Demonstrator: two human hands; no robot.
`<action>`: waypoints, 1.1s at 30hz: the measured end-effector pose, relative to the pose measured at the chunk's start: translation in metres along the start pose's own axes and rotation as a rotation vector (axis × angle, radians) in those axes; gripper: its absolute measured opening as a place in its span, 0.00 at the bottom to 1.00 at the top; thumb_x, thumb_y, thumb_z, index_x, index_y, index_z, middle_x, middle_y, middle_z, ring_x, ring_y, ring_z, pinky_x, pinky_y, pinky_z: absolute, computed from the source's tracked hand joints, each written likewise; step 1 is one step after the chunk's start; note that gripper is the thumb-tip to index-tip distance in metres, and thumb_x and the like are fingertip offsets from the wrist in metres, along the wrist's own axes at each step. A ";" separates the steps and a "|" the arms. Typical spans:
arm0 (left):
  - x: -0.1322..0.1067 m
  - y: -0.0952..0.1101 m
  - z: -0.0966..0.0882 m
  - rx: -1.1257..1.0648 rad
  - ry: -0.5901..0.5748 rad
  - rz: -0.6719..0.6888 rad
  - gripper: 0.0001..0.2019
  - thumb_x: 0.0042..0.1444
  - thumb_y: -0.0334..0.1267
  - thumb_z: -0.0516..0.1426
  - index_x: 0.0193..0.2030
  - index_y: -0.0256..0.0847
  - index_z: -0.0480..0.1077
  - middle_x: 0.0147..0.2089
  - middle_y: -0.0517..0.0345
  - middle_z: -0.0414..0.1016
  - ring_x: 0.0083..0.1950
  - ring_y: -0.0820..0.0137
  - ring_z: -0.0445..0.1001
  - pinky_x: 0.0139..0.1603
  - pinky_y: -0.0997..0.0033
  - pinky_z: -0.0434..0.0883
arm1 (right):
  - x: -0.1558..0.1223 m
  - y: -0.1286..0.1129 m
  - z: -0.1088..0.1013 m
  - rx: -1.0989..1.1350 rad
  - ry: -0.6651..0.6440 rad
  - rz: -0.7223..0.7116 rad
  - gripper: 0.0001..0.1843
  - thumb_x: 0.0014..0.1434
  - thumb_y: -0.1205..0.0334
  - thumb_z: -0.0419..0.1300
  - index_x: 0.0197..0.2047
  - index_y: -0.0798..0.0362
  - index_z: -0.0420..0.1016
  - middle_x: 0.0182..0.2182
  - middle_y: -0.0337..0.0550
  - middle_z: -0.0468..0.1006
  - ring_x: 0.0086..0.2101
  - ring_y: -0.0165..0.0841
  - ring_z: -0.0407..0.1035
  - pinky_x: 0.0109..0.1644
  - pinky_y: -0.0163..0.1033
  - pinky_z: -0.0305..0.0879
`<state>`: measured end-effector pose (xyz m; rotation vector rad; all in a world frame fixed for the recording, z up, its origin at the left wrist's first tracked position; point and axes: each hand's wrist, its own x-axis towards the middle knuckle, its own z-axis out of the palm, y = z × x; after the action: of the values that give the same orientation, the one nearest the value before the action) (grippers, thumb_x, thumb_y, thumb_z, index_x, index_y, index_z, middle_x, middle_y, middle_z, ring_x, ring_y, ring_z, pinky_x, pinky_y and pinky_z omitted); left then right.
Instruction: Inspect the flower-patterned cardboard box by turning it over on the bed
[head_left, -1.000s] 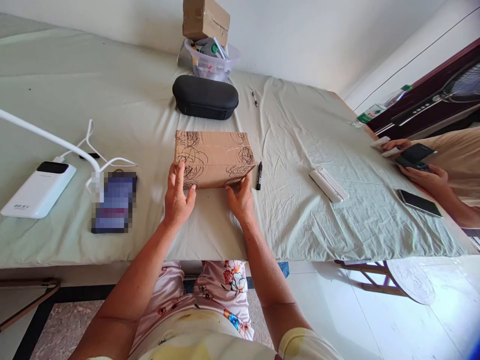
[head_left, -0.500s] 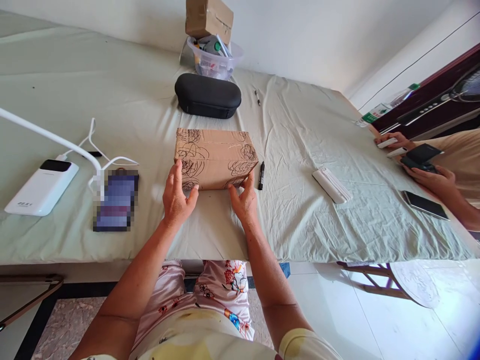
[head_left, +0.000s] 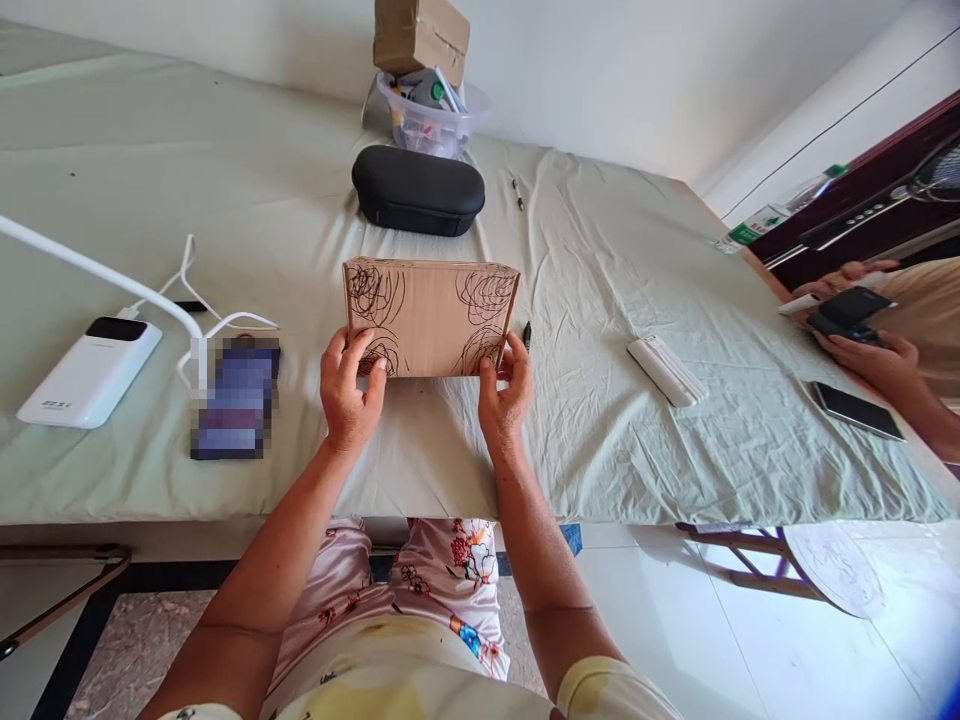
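A brown cardboard box [head_left: 430, 316] with black scribbles at its corners is tipped up so one broad face looks at me. My left hand [head_left: 346, 390] grips its lower left corner, thumb on the front face. My right hand [head_left: 504, 392] grips its lower right corner in the same way. Both hands are closed on the box above the pale green cloth-covered table [head_left: 600, 420]. A black marker [head_left: 526, 336] lies just behind my right hand, partly hidden by the box.
A black oval case [head_left: 418, 190] and a plastic tub [head_left: 430, 120] topped by a small carton stand behind. At left lie a white power bank [head_left: 90, 370], cables and a phone [head_left: 236, 398]. A white device [head_left: 662, 369] lies right. Another person's hands [head_left: 862, 340] hold a phone at right.
The box has been tilted up from lying flat, so its broad scribbled face now looks at me. Both hands shifted from resting on its near edge to gripping its lower corners.
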<state>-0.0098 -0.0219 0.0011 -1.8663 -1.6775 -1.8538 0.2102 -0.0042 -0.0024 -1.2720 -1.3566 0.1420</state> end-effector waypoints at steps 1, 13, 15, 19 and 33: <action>0.000 0.001 -0.001 0.009 0.018 -0.011 0.18 0.71 0.48 0.56 0.58 0.40 0.77 0.61 0.41 0.76 0.62 0.60 0.76 0.63 0.60 0.75 | 0.000 -0.001 0.000 0.015 0.022 0.007 0.23 0.69 0.53 0.60 0.66 0.46 0.71 0.45 0.44 0.79 0.36 0.31 0.71 0.42 0.40 0.73; -0.001 0.001 -0.001 0.157 -0.055 0.041 0.26 0.71 0.55 0.54 0.61 0.38 0.77 0.68 0.35 0.68 0.67 0.54 0.70 0.65 0.56 0.72 | 0.003 -0.010 -0.004 -0.010 0.080 -0.139 0.11 0.72 0.60 0.59 0.53 0.48 0.78 0.52 0.48 0.78 0.48 0.34 0.76 0.38 0.35 0.73; -0.002 -0.001 0.001 0.173 -0.066 0.035 0.24 0.71 0.53 0.54 0.62 0.40 0.78 0.70 0.36 0.66 0.69 0.53 0.69 0.66 0.56 0.71 | 0.002 -0.009 -0.004 -0.102 0.067 -0.201 0.12 0.73 0.60 0.57 0.55 0.47 0.79 0.54 0.49 0.77 0.54 0.38 0.75 0.46 0.41 0.76; -0.003 -0.004 0.002 0.147 -0.101 0.010 0.20 0.72 0.46 0.53 0.61 0.42 0.79 0.75 0.38 0.61 0.74 0.53 0.65 0.71 0.54 0.69 | -0.006 -0.013 -0.001 -0.330 0.006 -0.352 0.18 0.73 0.64 0.54 0.61 0.44 0.78 0.62 0.49 0.74 0.65 0.44 0.68 0.68 0.57 0.66; -0.005 0.007 0.003 0.232 -0.224 0.240 0.22 0.67 0.32 0.57 0.65 0.54 0.77 0.75 0.51 0.69 0.83 0.52 0.54 0.80 0.44 0.52 | -0.026 -0.039 0.013 -0.595 -0.407 -0.480 0.28 0.76 0.59 0.49 0.76 0.47 0.64 0.72 0.46 0.68 0.76 0.42 0.50 0.81 0.57 0.38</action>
<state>-0.0019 -0.0265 0.0007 -2.1250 -1.5613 -1.3455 0.1703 -0.0309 0.0056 -1.3952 -2.1237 -0.3839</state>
